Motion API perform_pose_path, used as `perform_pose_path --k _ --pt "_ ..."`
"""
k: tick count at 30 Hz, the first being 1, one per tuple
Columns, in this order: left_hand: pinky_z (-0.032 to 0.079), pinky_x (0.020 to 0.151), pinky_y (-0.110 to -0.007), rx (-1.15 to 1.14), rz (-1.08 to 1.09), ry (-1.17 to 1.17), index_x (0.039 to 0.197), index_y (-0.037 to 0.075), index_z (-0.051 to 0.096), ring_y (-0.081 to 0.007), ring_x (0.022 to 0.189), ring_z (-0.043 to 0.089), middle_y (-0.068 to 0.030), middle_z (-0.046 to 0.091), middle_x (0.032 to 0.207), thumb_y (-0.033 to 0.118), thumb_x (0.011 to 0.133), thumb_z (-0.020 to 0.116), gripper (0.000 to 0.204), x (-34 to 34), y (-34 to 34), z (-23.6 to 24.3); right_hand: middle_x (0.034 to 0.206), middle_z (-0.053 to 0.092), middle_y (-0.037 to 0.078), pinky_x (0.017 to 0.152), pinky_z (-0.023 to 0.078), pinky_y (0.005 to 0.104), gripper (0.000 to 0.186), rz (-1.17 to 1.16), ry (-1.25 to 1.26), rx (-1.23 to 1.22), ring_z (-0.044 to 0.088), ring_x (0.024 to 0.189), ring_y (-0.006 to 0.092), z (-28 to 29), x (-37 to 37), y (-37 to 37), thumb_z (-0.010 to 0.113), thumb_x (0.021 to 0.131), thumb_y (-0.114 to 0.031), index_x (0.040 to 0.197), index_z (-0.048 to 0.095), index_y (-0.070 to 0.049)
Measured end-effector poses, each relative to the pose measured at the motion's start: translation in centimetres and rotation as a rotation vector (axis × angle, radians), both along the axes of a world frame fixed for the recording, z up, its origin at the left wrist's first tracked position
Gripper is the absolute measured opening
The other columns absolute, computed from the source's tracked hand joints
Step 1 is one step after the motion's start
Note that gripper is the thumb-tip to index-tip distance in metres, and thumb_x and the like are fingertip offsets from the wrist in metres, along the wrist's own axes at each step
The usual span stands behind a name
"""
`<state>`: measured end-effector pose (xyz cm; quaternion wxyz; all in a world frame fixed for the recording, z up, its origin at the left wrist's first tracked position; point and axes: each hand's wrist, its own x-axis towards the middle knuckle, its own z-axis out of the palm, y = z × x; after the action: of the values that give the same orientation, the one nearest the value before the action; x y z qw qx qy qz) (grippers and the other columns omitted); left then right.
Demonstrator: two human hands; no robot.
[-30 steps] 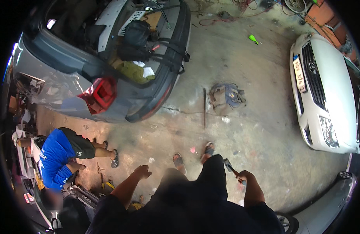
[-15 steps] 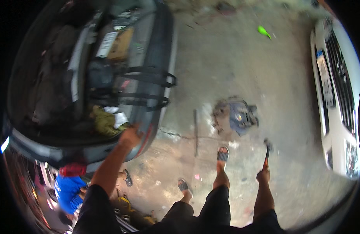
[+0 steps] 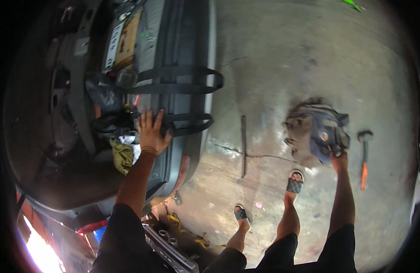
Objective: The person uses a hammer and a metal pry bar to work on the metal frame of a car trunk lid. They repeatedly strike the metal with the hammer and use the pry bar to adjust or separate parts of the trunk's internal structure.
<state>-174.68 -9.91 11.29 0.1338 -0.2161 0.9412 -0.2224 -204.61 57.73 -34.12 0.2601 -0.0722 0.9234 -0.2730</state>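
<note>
Half-hidden right hand (image 3: 339, 154) behind bag (image 3: 321, 132)

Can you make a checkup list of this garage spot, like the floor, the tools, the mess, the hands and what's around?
Surface: cracked, stained concrete floor.
Job's things: grey car bumper with black straps; bundle of grey and blue cloth.
Clutter: hammer with orange grip and long metal bar on the floor; yellow-green rag inside the car.
Hands: left hand rests flat on the bumper by the straps; right hand reaches into the cloth bundle.
Cables: nothing seen.
Surroundings: green object far off; sandalled feet.
</note>
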Motion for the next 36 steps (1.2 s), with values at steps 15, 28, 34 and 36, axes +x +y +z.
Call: perform_pose_path --k 15,28,34,36 --pt "0.024 0.125 -0.065 -0.081 -0.185 0.039 0.163 0.018 0.045 -0.0456 0.161 0.023 -0.0269 0.038 0.163 0.071 0.102 0.039 0.081 2.8 -1.8 -1.4 0.128 0.072 0.025 0.102 0.057 0.0493 0.04 0.334 -0.593 0.119 0.071 0.118 0.042 12.1 17.8 -26.9 0.062 0.097 -0.032 0.117 0.074 0.0" --pt "0.03 0.121 -0.066 -0.088 -0.227 0.041 0.163 0.017 0.047 -0.0476 0.16 0.026 -0.0295 0.039 0.162 0.082 0.101 0.028 0.091 2.9 -3.0 -2.3 0.162 0.047 0.023 0.123 0.039 0.0476 0.069 -0.132 -0.627 -0.172 0.042 0.152 0.0427 0.3 8.5 -18.1 0.079 0.084 -0.029 0.148 0.06 -0.009" --pt "0.033 0.118 -0.068 -0.131 -0.3 0.027 0.161 0.014 0.049 -0.0507 0.157 0.03 -0.0319 0.042 0.158 0.083 0.102 0.026 0.094 4.7 -3.6 -1.1 0.179 0.009 0.022 0.122 0.037 0.0634 0.154 -0.19 -0.564 0.399 0.016 0.163 0.0468 10.7 4.9 -23.3 0.097 0.066 -0.057 0.173 -0.011 -0.03" --pt "0.033 0.119 -0.067 -0.142 -0.297 -0.008 0.162 0.012 0.048 -0.0508 0.157 0.031 -0.0316 0.044 0.156 0.081 0.103 0.026 0.093 4.5 -3.3 -0.9 0.179 0.006 0.022 0.124 0.035 0.0605 0.152 -0.241 -0.449 0.42 0.011 0.165 0.0448 10.9 4.6 -23.0 0.095 0.068 -0.061 0.173 -0.01 -0.029"
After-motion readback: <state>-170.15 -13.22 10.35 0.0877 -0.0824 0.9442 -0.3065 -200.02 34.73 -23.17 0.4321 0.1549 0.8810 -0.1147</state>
